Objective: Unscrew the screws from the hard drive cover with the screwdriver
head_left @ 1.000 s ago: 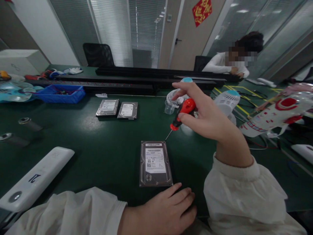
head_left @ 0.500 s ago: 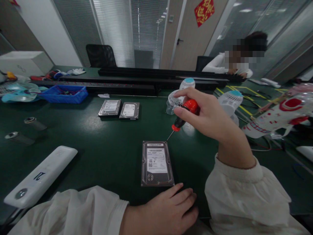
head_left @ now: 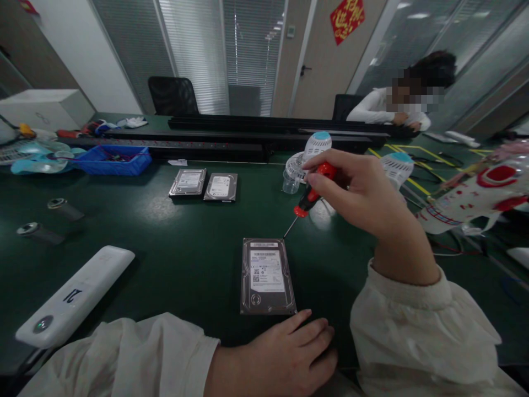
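A hard disk drive (head_left: 268,275) lies label side up on the green table in front of me. My right hand (head_left: 351,187) holds a red and black screwdriver (head_left: 311,194) by its handle, tilted, with the shaft pointing down and left. Its tip is at the drive's far right corner; whether it sits in a screw is too small to tell. Near the drive's front right corner, my left hand (head_left: 289,350) lies with fingers stretched and slightly apart, holding nothing. Beyond, two more hard drives, one on the left (head_left: 188,182) and one on the right (head_left: 220,187), lie side by side.
A white device marked 21 (head_left: 76,298) and two metal cylinders, the nearer (head_left: 40,233) and the farther (head_left: 65,209), lie at left. Behind are a blue basket (head_left: 113,160) and black rails (head_left: 223,144). Small white fans (head_left: 317,144) and a bottle (head_left: 467,190) stand right. A person sits across.
The view has shifted slightly, so things appear a little farther right. My right hand's grip on the screwdriver has changed slightly, its tip staying at the same corner. My left hand rests as before.
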A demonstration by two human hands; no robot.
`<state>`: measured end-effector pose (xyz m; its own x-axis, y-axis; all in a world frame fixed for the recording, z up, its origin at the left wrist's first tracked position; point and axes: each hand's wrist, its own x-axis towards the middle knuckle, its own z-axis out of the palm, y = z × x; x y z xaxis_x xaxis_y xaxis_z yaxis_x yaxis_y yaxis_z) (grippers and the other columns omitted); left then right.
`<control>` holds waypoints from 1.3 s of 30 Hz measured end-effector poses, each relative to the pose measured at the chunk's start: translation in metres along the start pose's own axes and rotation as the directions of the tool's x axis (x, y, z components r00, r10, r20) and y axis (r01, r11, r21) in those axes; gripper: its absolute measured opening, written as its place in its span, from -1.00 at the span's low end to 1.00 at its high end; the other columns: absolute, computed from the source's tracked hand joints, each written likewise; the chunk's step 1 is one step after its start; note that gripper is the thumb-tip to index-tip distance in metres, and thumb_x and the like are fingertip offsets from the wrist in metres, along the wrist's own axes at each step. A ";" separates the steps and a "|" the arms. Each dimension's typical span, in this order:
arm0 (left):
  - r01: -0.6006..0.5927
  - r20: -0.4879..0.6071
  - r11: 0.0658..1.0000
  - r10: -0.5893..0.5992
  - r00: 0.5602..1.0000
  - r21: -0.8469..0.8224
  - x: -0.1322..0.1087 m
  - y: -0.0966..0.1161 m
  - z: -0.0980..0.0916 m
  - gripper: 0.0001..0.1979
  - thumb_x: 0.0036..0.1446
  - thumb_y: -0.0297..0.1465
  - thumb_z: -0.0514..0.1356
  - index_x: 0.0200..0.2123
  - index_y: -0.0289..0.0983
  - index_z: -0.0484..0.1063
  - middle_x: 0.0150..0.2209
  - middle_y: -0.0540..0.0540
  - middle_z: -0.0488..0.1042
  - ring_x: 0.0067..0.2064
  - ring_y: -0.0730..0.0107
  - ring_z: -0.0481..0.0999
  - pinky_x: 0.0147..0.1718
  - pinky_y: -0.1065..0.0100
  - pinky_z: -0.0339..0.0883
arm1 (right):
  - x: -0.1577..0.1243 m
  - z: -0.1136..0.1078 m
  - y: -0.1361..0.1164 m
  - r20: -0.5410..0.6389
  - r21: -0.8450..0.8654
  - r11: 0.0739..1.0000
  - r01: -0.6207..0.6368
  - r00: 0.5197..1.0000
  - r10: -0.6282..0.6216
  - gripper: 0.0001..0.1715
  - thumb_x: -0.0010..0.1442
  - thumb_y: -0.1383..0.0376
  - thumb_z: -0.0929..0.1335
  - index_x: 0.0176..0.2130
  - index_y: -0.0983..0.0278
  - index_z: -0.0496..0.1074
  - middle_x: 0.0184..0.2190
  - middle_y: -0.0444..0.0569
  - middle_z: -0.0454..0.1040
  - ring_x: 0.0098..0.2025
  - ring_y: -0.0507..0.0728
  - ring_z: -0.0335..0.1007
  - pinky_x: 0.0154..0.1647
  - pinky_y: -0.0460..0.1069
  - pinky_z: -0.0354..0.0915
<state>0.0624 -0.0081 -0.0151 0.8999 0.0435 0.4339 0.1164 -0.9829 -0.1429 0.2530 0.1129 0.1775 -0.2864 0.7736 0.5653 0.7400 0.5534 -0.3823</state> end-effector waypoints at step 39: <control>0.008 -0.035 1.000 -0.009 0.999 -0.019 0.002 -0.005 -0.009 -0.67 0.56 -0.33 0.09 0.16 -0.30 0.58 0.22 -0.22 0.61 0.28 0.16 0.52 0.31 0.10 0.27 | 0.003 0.009 0.002 -0.008 -0.012 0.996 0.087 0.996 -0.087 -0.58 0.35 0.26 0.30 0.06 0.29 0.65 -0.20 0.08 0.62 -0.20 0.25 0.56 -0.14 0.14 0.40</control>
<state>0.0599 -0.0051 -0.0056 0.8833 0.0460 0.4665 0.1159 -0.9857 -0.1223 0.2481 0.1194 0.1720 -0.3449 0.7202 0.6019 0.7197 0.6146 -0.3230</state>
